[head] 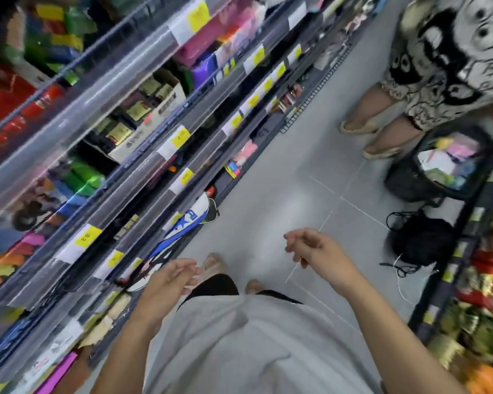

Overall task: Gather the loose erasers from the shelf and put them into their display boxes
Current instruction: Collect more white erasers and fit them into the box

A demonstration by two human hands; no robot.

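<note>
Down at six o'clock both hands hover over the floor point(282, 194), left hand point(168, 282) and right hand point(316, 248) loosely curled, grasping nothing, probably between reaches. Shelf point(143, 155) runs along nine o'clock; erasers and boxes too blurred to pick out.

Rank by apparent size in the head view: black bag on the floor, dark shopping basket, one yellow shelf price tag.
1. Shopping basket and black bag: look about alike, and the basket is partly hidden, so no firm order.
2. Yellow price tag: clearly smallest.
</note>
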